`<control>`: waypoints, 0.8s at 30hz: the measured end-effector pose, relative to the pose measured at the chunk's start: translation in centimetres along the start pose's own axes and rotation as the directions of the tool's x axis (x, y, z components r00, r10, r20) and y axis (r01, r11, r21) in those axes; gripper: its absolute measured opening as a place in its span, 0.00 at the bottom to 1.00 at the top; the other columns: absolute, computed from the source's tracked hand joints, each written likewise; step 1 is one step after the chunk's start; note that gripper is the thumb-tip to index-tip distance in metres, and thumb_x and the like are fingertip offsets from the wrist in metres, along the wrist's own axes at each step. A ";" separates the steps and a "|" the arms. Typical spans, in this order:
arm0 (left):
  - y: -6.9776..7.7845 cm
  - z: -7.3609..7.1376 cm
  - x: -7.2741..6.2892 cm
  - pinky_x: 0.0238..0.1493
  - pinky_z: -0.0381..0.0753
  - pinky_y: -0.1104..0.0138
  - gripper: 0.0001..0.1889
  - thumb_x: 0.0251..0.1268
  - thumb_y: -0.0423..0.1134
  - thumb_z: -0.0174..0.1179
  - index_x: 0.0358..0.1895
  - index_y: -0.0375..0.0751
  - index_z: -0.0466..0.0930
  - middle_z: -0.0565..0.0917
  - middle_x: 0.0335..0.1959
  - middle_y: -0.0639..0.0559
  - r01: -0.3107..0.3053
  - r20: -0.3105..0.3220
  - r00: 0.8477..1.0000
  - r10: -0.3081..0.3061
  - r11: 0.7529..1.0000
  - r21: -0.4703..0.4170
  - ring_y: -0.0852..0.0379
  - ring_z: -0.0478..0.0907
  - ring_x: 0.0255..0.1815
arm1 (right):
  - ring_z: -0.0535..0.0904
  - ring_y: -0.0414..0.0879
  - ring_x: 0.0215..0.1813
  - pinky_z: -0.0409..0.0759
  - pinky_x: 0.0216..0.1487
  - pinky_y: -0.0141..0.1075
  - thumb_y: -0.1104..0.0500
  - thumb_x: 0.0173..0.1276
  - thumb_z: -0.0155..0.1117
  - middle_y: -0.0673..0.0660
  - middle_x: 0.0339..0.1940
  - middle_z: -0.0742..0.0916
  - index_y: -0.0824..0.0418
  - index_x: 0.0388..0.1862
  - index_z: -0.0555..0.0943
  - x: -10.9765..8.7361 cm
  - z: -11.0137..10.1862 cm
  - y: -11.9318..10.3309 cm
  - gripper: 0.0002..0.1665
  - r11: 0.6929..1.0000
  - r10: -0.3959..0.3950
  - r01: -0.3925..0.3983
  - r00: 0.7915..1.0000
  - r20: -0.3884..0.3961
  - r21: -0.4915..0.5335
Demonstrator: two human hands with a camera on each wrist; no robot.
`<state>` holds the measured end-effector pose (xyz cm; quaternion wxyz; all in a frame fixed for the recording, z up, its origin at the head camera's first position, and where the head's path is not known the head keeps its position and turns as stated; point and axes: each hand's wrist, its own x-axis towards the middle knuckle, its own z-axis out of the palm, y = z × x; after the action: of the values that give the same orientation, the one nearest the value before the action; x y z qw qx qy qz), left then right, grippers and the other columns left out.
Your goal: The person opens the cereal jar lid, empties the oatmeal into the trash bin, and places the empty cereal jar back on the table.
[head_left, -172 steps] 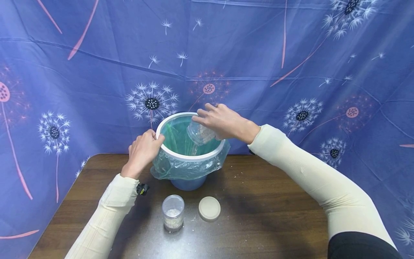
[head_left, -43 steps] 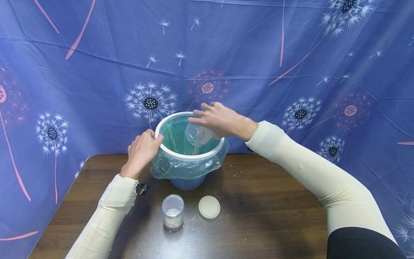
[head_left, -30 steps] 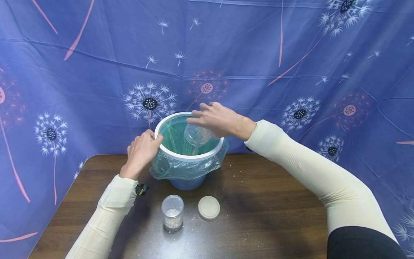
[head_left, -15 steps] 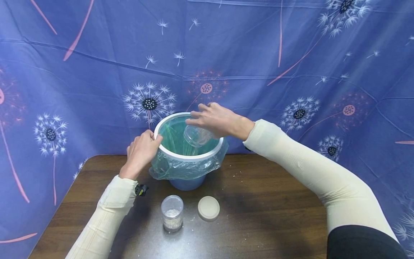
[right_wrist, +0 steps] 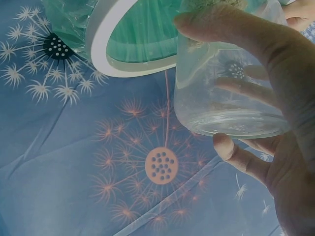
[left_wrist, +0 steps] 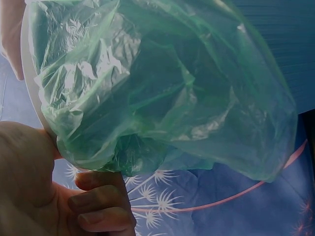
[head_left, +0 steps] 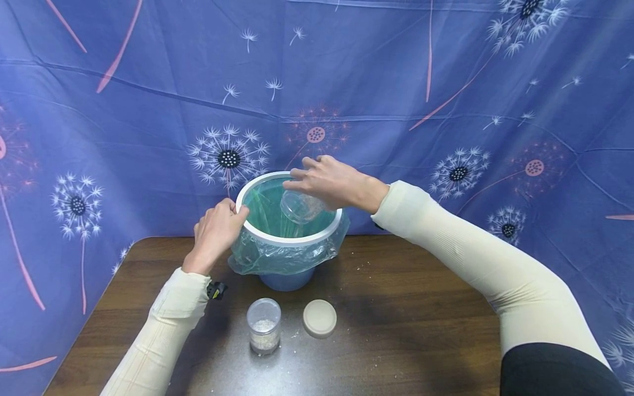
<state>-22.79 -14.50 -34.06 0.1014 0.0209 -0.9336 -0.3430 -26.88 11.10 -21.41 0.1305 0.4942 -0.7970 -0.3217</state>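
My left hand (head_left: 218, 234) grips the white rim (head_left: 289, 241) of a blue trash bin (head_left: 287, 281) at its left side, thumb over the top. A thin green bag (left_wrist: 197, 103) lines the bin and hangs outside over the rim. My right hand (head_left: 332, 180) holds a clear plastic jar (head_left: 299, 208), tipped mouth-down over the bin's opening. In the right wrist view, fingers and thumb wrap the jar (right_wrist: 221, 93), mostly see-through, with pale grainy stuff (right_wrist: 216, 6) near its mouth. The bin's bottom is hidden.
In front of the bin stands a second clear jar (head_left: 264, 324), partly filled with pale grains. Beside it lies a round cream lid (head_left: 319, 319). Small pale crumbs dot the brown wooden table (head_left: 421, 330). A blue dandelion-print cloth (head_left: 371, 82) hangs close behind the bin.
The tipped jar holds less grain than before, and the stream falling from it has thinned away. My right hand has shifted slightly left; the left hand keeps its grip.
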 end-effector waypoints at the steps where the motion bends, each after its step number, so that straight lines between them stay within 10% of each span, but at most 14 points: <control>1: 0.0 0.0 0.0 0.48 0.73 0.39 0.19 0.75 0.55 0.46 0.36 0.43 0.73 0.83 0.38 0.39 -0.001 -0.001 1.000 0.001 1.000 0.000 0.34 0.82 0.45 | 0.79 0.58 0.55 0.84 0.38 0.45 0.64 0.54 0.79 0.57 0.63 0.83 0.50 0.75 0.72 0.0 0.0 0.0 0.49 1.000 -0.001 0.001 1.000 0.000 0.001; 24: 0.1 0.0 -0.1 0.47 0.73 0.39 0.18 0.76 0.55 0.45 0.35 0.44 0.71 0.81 0.35 0.40 -0.007 -0.004 1.000 0.007 1.000 0.002 0.35 0.81 0.42 | 0.78 0.60 0.59 0.85 0.47 0.49 0.58 0.50 0.87 0.57 0.68 0.81 0.50 0.76 0.73 0.4 -0.4 0.2 0.53 1.000 -0.022 0.022 0.999 0.027 0.001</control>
<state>-22.71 -14.42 -34.00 0.1044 0.0184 -0.9339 -0.3416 -26.98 10.66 -21.07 0.1160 0.4986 -0.7933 -0.3297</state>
